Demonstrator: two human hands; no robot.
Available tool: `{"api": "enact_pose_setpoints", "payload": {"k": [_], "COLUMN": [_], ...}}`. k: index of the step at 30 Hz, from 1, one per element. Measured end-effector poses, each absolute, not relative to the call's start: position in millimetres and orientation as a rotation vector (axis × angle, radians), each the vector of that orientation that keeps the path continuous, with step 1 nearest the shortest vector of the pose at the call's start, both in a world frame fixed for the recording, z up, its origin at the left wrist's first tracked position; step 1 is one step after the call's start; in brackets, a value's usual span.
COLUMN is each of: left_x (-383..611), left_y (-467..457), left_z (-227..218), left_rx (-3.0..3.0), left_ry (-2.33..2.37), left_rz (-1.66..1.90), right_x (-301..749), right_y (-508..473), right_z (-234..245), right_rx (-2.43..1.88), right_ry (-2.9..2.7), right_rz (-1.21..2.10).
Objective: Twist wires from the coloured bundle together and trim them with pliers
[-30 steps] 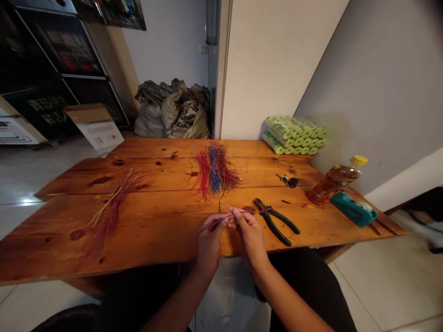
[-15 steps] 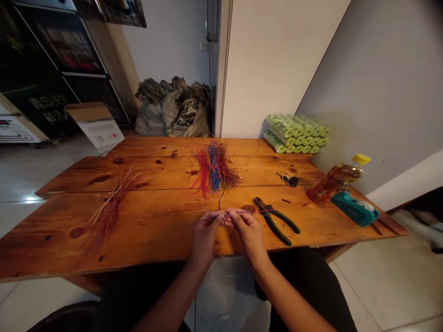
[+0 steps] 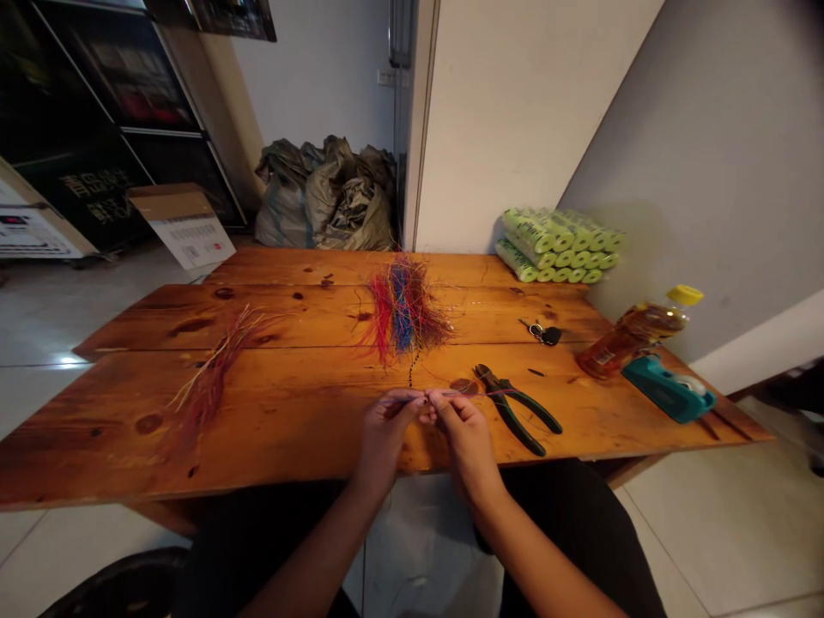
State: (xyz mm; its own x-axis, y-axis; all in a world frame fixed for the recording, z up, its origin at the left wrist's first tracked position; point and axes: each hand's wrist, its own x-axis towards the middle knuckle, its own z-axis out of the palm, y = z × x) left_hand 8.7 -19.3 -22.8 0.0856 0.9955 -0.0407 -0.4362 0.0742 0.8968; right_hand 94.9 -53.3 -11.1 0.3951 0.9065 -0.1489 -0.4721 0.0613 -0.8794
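My left hand (image 3: 386,438) and my right hand (image 3: 467,439) meet just above the table's front edge, fingertips pinching a thin twisted wire (image 3: 410,369). That dark strand rises from the hands into a thick bundle of red, blue and tan thin wires (image 3: 402,313) lying mid-table. To the right of my right hand lie green-handled pliers (image 3: 511,408), with a red wire end (image 3: 495,391) reaching toward their jaws. Further left sits a looser bundle of red and tan wires (image 3: 212,378). My fingers hide the pinched spot.
The wooden plank table (image 3: 289,421) holds a key set (image 3: 544,335), an oil bottle (image 3: 634,339) and a teal tape dispenser (image 3: 666,389). Green-wrapped rolls (image 3: 557,247) stand against the wall. Woven sacks (image 3: 325,197) and a cardboard box (image 3: 184,225) stand on the floor beyond.
My fingertips have drawn closer together on the wire than a second ago. The view has shifted slightly, and the wire bundles and pliers have stayed in place on the table.
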Motion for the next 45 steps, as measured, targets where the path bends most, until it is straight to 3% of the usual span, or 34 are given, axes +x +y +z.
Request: {"api": "enact_pose_setpoints", "payload": {"k": [20,45], "left_x": [1.8,-1.7], "left_y": [-23.1,-24.6], "left_z": [-19.4,-21.7], "left_rx": [0.674,0.666], "left_ry": [0.547,0.523], "left_rz": [1.229,1.185], "right_x": [102.9,109.9], "right_y": [-64.0,-70.0], "right_z": [11.1,17.1], "right_rx": [-1.06,-1.027], "right_ry": [-1.158,-1.373], "right_rz": [0.599,0.509]}}
